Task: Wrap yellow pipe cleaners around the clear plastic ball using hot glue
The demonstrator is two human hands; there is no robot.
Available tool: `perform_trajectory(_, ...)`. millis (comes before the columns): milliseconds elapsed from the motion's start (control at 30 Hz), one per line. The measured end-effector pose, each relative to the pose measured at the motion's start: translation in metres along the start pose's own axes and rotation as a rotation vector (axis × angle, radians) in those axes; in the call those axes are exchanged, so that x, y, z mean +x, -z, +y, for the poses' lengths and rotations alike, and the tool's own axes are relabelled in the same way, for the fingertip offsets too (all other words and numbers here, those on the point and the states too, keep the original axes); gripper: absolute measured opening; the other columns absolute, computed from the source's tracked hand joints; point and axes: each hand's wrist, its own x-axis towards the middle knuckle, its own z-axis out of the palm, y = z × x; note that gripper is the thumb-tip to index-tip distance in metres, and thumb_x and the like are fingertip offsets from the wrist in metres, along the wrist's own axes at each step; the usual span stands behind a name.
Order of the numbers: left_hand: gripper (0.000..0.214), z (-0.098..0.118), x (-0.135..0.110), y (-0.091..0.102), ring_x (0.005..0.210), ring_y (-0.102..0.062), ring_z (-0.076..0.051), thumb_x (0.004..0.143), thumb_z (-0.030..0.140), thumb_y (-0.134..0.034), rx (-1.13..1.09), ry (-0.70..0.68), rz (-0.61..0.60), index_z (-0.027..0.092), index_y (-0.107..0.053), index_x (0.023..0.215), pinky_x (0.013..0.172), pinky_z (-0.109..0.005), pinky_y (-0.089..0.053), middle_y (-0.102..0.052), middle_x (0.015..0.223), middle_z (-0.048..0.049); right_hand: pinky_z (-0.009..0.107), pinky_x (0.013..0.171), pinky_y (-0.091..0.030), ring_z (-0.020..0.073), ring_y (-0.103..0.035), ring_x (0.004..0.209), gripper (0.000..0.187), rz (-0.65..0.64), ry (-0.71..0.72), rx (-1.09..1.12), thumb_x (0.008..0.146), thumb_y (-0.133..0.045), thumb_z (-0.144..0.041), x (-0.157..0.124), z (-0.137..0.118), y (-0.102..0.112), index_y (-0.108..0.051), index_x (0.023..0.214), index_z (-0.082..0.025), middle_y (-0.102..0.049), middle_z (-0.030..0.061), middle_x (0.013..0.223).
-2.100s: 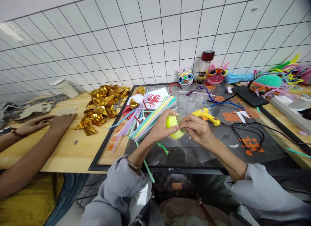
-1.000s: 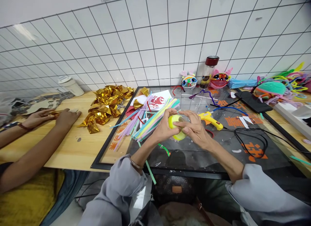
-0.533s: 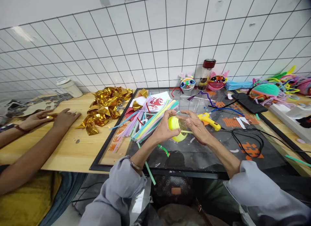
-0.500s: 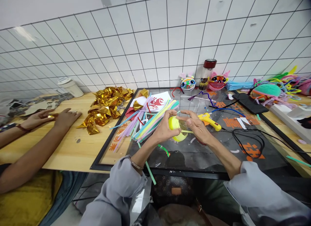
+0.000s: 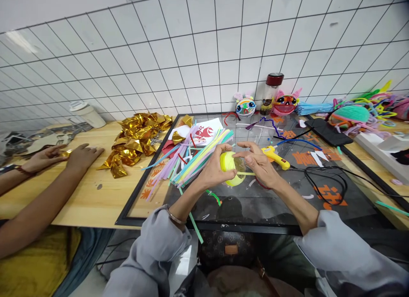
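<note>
My left hand (image 5: 213, 170) is closed round a small clear ball partly wrapped in yellow pipe cleaner (image 5: 230, 165), held above the glass-topped work board (image 5: 287, 199). My right hand (image 5: 259, 164) touches the ball from the right, thumb and forefinger on its top, with the loose yellow pipe-cleaner end (image 5: 246, 173) running under its fingers. A fan of pastel pipe cleaners (image 5: 191, 158) lies just left of my hands. A yellow glue gun (image 5: 275, 154) rests right behind my right hand.
Crumpled gold foil (image 5: 136, 139) lies on the wooden table (image 5: 89, 199) at left, where another person's hands (image 5: 64, 156) rest. Black cables (image 5: 326, 177), a jar (image 5: 271, 92), two painted masks (image 5: 265, 105) and a heap of coloured pipe cleaners (image 5: 364, 109) sit behind and right.
My right hand has shifted from pinching at the ball's side to spanning its top and drawing the yellow strand rightward. The ball stays in my left hand. The other person's hands barely moved.
</note>
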Motion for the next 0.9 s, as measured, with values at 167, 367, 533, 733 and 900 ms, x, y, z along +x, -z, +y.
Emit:
perform_trajectory(167,0.064,0.002,0.0,0.0,0.129,-0.05,-0.031,0.063,0.023,-0.073,-0.004,0.011,-0.007,0.022,-0.042,0.12,0.116,-0.049,-0.039,-0.051,0.131,-0.0108,0.053,0.107,-0.041,0.0291,-0.054,0.129,0.055,0.014,0.012,-0.06,0.102,-0.034,-0.059,0.001,-0.003,0.0,-0.077,0.106,-0.026,-0.059,0.0116,0.133)
perform_trajectory(367,0.065,0.003,-0.001,0.0,0.129,-0.052,-0.032,0.062,0.023,-0.073,-0.003,0.009,-0.022,0.022,-0.043,0.12,0.115,-0.049,-0.04,-0.051,0.132,-0.0115,0.053,0.106,-0.041,0.0298,-0.054,0.128,0.054,-0.009,0.034,-0.069,0.101,-0.037,-0.06,0.002,-0.005,0.004,-0.078,0.105,-0.025,-0.06,0.0121,0.134)
perform_trajectory(533,0.065,-0.001,0.0,0.001,0.129,-0.051,-0.031,0.062,0.022,-0.071,-0.018,-0.014,-0.023,0.023,-0.041,0.121,0.113,-0.047,-0.04,-0.052,0.129,-0.0097,0.052,0.106,-0.04,0.0292,-0.055,0.128,0.049,-0.019,0.091,-0.103,0.102,-0.039,-0.056,0.0,-0.007,0.004,-0.078,0.107,-0.026,-0.061,0.0107,0.134)
perform_trajectory(733,0.064,-0.006,0.002,0.001,0.123,-0.052,-0.029,0.062,0.023,-0.071,-0.032,-0.038,-0.004,0.022,-0.042,0.119,0.109,-0.045,-0.043,-0.052,0.125,-0.0091,0.051,0.104,-0.041,0.0296,-0.055,0.126,0.044,-0.041,0.154,-0.137,0.102,-0.041,-0.053,-0.003,-0.01,0.005,-0.078,0.108,-0.028,-0.061,0.0096,0.135)
perform_trajectory(900,0.064,-0.009,0.002,-0.001,0.119,-0.055,-0.027,0.063,0.02,-0.07,-0.055,-0.03,-0.009,0.022,-0.041,0.12,0.107,-0.044,-0.046,-0.053,0.123,-0.008,0.05,0.102,-0.041,0.0288,-0.053,0.127,0.041,-0.076,0.219,-0.127,0.102,-0.042,-0.051,-0.007,-0.011,0.004,-0.077,0.111,-0.032,-0.058,0.0085,0.139)
